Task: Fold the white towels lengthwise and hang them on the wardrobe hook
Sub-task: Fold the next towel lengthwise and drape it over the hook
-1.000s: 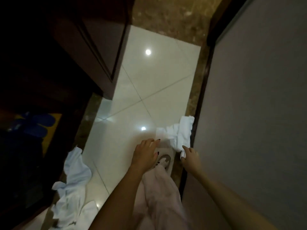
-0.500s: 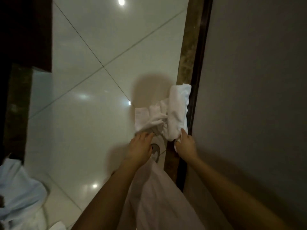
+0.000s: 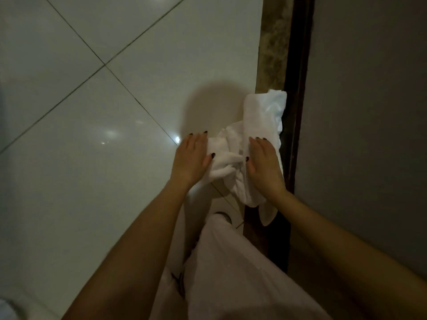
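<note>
Fingers (image 3: 201,140) of left hand (image 3: 193,159) and right hand (image 3: 263,166) rest on white towel (image 3: 263,109).

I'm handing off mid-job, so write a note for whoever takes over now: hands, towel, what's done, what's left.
Hands: left hand open, touching the towel's left edge; right hand open, flat on its right side.
Things: towel lies bunched on the floor beside the dark skirting. The hook is out of view.
Done: no fold yet.
Left: fold lengthwise, hang on the hook.
</note>
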{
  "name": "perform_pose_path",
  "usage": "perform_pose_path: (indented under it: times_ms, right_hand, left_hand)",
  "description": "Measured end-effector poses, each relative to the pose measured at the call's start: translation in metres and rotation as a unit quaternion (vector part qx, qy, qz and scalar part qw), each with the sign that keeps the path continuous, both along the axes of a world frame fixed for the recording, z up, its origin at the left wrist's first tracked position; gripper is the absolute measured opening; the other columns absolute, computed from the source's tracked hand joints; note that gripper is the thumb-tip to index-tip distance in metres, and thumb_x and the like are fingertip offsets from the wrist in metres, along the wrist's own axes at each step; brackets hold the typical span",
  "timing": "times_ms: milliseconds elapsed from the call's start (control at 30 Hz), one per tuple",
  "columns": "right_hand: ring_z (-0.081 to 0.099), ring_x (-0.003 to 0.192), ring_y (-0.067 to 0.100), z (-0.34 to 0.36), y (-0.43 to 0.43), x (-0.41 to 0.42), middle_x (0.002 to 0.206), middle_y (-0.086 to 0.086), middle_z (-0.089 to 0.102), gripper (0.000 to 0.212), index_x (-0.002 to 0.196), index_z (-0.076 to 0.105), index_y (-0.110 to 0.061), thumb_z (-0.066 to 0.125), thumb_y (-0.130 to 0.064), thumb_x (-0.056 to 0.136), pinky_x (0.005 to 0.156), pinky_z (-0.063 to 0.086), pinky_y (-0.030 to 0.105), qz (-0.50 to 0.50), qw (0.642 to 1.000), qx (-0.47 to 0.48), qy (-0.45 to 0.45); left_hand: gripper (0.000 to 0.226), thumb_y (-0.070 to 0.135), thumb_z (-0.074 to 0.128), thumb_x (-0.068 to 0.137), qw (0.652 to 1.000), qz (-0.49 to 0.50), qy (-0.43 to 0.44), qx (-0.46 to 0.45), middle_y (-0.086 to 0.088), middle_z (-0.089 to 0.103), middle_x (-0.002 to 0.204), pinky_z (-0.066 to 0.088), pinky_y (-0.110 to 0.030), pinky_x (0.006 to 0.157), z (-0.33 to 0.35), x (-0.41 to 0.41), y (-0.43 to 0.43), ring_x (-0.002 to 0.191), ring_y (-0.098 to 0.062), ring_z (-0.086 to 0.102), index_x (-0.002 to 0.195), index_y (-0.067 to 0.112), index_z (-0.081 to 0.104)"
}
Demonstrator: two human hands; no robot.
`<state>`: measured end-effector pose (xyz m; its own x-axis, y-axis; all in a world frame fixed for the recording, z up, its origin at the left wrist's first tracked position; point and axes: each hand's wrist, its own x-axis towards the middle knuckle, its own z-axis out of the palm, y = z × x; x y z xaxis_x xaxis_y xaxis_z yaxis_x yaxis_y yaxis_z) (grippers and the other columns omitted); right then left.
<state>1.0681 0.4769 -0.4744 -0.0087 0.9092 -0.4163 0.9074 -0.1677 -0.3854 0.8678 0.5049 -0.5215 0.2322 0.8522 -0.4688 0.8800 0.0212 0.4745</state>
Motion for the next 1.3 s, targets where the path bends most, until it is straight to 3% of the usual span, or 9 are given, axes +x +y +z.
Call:
perform_pose_path:
  times_ms: [133,300,433,533,900,967,1067,1167,1300]
  right_hand:
    - [0.034,0.14,0.034,-0.019,0.031,-0.009,0.148,0.02,0.041,0.05,0.144,0.04,-0.005,0.052,-0.008,0.095,0.121,0.016,0.038,0.031,0.999,0.005,0.043]
    - [0.026,0.143,0.031,-0.023,0.057,-0.011,0.155,0.008,0.033,0.065,0.154,0.023,-0.024,0.049,-0.015,0.095,0.114,0.027,0.044,0.156,0.981,-0.113,-0.035]
    - [0.027,0.139,0.032,0.006,0.051,-0.014,0.151,0.013,0.035,0.059,0.149,0.035,-0.033,0.052,-0.016,0.095,0.11,0.032,0.042,0.159,0.972,-0.166,-0.054]
    - [0.026,0.141,0.034,0.05,0.04,-0.022,0.158,0.015,0.021,0.069,0.15,0.029,-0.038,0.053,-0.006,0.093,0.108,0.035,0.044,0.088,0.986,-0.139,0.03]
    - [0.013,0.147,0.03,0.288,0.067,-0.069,0.16,0.009,0.022,0.052,0.138,0.053,-0.025,0.067,-0.014,0.089,0.118,0.016,0.045,0.173,0.975,-0.099,0.095]
    - [0.017,0.146,0.032,0.333,0.073,-0.081,0.152,0.009,0.038,0.029,0.12,0.066,-0.016,0.065,-0.018,0.091,0.117,0.018,0.043,0.203,0.97,-0.109,0.083]
    - [0.05,0.121,0.032,0.407,0.072,-0.098,0.116,0.01,0.064,0.016,0.107,0.067,-0.008,0.059,-0.014,0.094,0.101,0.04,0.04,0.116,0.981,-0.07,0.142]
    - [0.059,0.089,0.026,0.484,0.065,-0.107,0.093,0.01,0.066,0.012,0.098,0.064,-0.005,0.057,-0.015,0.096,0.081,0.048,0.043,0.058,0.986,-0.004,0.154]
    - [0.052,0.067,0.002,0.585,0.045,-0.132,0.073,-0.008,0.056,0.017,0.083,0.059,-0.012,0.055,-0.021,0.097,0.061,0.04,0.021,0.011,0.972,0.059,0.228]
  left_hand:
    - [0.049,0.036,0.055,0.093,0.998,0.012,-0.061,-0.028,-0.012,0.053,0.13,0.033,-0.036,0.098,-0.009,0.005,0.009,0.121,-0.029,0.041,0.135,0.012,0.047]
    - [0.013,0.017,0.055,0.091,0.986,0.075,-0.129,-0.073,-0.009,0.062,0.104,0.044,-0.034,0.081,0.014,0.007,-0.001,0.096,-0.026,0.054,0.102,0.011,0.058]
    - [0.009,0.017,0.053,0.095,0.985,0.097,-0.14,-0.029,-0.001,0.059,0.088,0.043,-0.031,0.079,0.062,-0.005,-0.009,0.082,-0.016,0.05,0.096,0.014,0.06]
    - [0.014,0.018,0.056,0.095,0.987,0.075,-0.141,-0.006,-0.006,0.065,0.099,0.037,-0.017,0.068,0.115,-0.02,-0.014,0.087,-0.018,0.052,0.105,0.013,0.064]
    - [0.014,0.004,0.067,0.084,0.972,-0.09,-0.165,0.139,-0.012,0.071,0.093,0.049,-0.038,0.077,0.382,-0.079,0.002,0.087,-0.032,0.065,0.097,0.004,0.069]
    - [0.015,0.009,0.064,0.086,0.967,-0.08,-0.177,0.165,-0.01,0.071,0.095,0.049,-0.034,0.076,0.433,-0.087,0.009,0.089,-0.028,0.064,0.1,0.006,0.069]
    - [0.016,0.008,0.061,0.088,0.97,0.0,-0.176,0.17,-0.006,0.07,0.097,0.045,-0.028,0.075,0.508,-0.103,0.018,0.089,-0.026,0.064,0.102,0.01,0.069]
    - [0.017,0.007,0.062,0.088,0.962,0.087,-0.203,0.162,0.005,0.069,0.097,0.049,-0.029,0.081,0.585,-0.124,0.021,0.093,-0.017,0.064,0.099,0.015,0.07]
    - [0.025,0.003,0.064,0.082,0.915,0.178,-0.323,0.162,0.022,0.068,0.09,0.047,-0.018,0.083,0.698,-0.152,0.016,0.092,-0.001,0.063,0.093,0.025,0.069]
